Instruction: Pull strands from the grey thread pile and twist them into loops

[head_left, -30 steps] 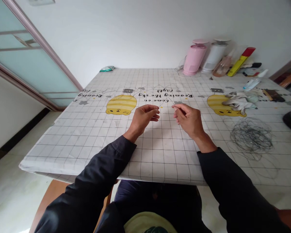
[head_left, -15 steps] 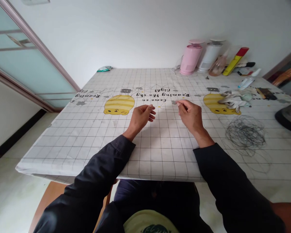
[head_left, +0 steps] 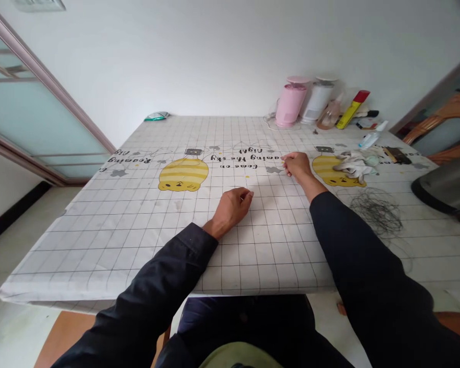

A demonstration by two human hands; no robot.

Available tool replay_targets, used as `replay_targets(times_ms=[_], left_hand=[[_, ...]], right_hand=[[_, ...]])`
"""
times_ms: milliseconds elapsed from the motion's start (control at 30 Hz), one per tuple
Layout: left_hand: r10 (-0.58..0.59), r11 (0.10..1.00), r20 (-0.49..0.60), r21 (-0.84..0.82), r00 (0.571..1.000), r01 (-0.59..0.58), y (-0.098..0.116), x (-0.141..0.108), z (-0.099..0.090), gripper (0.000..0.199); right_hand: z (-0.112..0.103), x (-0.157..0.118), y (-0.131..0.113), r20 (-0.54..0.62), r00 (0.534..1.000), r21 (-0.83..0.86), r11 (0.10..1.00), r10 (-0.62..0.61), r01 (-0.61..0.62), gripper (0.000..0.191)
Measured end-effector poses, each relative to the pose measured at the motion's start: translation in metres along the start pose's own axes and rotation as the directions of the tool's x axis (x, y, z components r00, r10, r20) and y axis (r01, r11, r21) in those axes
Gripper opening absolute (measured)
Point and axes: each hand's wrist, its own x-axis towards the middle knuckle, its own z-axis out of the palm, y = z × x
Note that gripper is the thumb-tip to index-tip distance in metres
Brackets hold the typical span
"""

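My left hand (head_left: 234, 207) is over the middle of the checked tablecloth (head_left: 168, 260), its thumb and fingers pinched together. Farther forward and to the right, my right hand (head_left: 296, 166) is also closed in a pinch, near the printed lettering. Anything between the fingertips of either hand is too thin to make out. A loose tangle of thin dark wire or thread (head_left: 377, 210) lies to the right of my right forearm. Faint thin strands also cross the cloth beyond the hands, around the printed yellow balloon bear (head_left: 183, 175).
Crumpled whitish gloves or cloth (head_left: 354, 166) lie right of my right hand, with a metal kettle-like vessel (head_left: 448, 189) farther right. Along the wall stand a pink cylinder (head_left: 291, 105), a white cylinder (head_left: 317, 105) and a yellow-red box (head_left: 352, 110). A green packet (head_left: 157, 116) lies far left.
My right hand has moved forward, away from my body, and my left hand has come back nearer the front edge, its fingers curling in more. The camera view has shifted slightly.
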Motion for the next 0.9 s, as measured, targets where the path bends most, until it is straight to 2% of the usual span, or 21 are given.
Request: replay_targets(times_ms=[233, 467, 567, 733, 900], left_hand=[[0.004, 0.999, 0.027, 0.044, 1.0, -0.005, -0.002, -0.001, 0.004, 0.029], [0.01, 0.997, 0.041, 0.076, 0.999, -0.013, -0.002, -0.001, 0.006, 0.024], [0.016, 0.998, 0.038, 0.065, 0.999, -0.018, -0.002, -0.001, 0.006, 0.023], [0.025, 0.996, 0.039, 0.081, 0.999, -0.028, -0.004, 0.0, 0.006, 0.024], [0.035, 0.996, 0.035, 0.078, 0.999, -0.037, -0.007, 0.001, 0.005, 0.023]], right_hand=[[0.034, 0.025, -0.015, 0.031, 0.998, -0.112, 0.993, 0.047, -0.043, 0.003], [0.076, 0.026, -0.031, 0.118, 0.992, -0.291, 0.957, 0.034, 0.002, 0.015], [0.086, 0.024, -0.039, 0.128, 0.992, -0.383, 0.923, 0.01, 0.04, 0.019], [0.088, 0.011, -0.05, 0.093, 0.995, -0.541, 0.836, -0.043, 0.087, 0.033], [0.063, -0.014, -0.058, 0.132, 0.987, -0.635, 0.757, -0.09, 0.153, 0.039]])
